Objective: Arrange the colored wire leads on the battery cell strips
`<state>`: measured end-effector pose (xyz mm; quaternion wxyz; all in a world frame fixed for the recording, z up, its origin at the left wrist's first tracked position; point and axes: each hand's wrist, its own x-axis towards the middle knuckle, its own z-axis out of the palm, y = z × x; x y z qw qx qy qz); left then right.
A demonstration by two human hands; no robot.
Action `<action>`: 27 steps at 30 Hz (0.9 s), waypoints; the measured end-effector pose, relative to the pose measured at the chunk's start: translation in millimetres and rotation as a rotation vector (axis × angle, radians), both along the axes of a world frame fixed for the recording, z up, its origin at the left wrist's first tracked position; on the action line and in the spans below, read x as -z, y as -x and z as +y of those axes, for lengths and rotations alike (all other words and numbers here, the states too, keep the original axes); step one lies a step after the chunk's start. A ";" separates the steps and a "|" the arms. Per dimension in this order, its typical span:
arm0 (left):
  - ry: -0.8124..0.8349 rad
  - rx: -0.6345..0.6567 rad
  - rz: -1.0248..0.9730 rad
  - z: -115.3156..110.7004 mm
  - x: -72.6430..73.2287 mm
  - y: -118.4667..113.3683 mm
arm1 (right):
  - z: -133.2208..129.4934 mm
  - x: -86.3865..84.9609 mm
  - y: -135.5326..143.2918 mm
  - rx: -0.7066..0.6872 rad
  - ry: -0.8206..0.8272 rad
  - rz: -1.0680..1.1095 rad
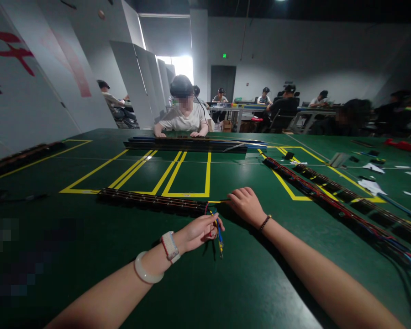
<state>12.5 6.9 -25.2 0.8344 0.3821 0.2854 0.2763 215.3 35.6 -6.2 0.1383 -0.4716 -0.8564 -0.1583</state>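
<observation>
A long dark strip (154, 200) with thin wires along it lies across the green table, its right end by my hands. From that end come several coloured wires. My left hand (202, 230), with a watch and a pale bangle on its wrist, is closed on the bundle of blue and yellow wires (220, 240), whose ends hang below the fingers. A single yellow wire (217, 201) runs from the strip to the fingertips of my right hand (245, 205), which are pressed together around it. My right wrist wears a beaded bracelet.
Yellow tape rectangles (208, 176) mark the green table (260, 283). Across it a person (185, 114) leans over dark strips (192, 145). More wired strips (315, 194) lie at the right, near white scraps (371, 185). Another strip (23, 160) lies far left.
</observation>
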 end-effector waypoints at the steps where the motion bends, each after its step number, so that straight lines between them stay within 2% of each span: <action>1: 0.004 0.004 -0.001 0.1 0.4 0.2 | -2.7 -0.6 -0.3 -0.069 -0.009 -0.004; 7: 0.034 -0.025 -0.035 -0.4 1.2 -1.4 | -10.9 4.5 -3.7 -0.463 0.034 -0.053; 11: 0.040 -0.043 -0.034 -2.8 -2.0 -4.1 | -10.1 8.4 -2.5 -0.650 -0.137 -0.058; 13: 0.041 -0.050 -0.019 -3.4 -3.6 -4.9 | -10.0 8.5 -0.1 -0.691 -0.227 -0.034; 16: 0.063 -0.043 -0.009 -3.4 -5.1 -5.3 | -11.6 7.4 3.9 -0.713 -0.277 -0.028; 21: 0.124 -0.082 -0.011 -4.2 -7.5 -5.7 | -15.5 4.5 8.1 -0.737 -0.225 -0.088; 27: 0.085 -0.111 -0.019 -5.2 -5.5 -6.5 | -17.1 -0.5 12.0 -0.746 -0.136 -0.179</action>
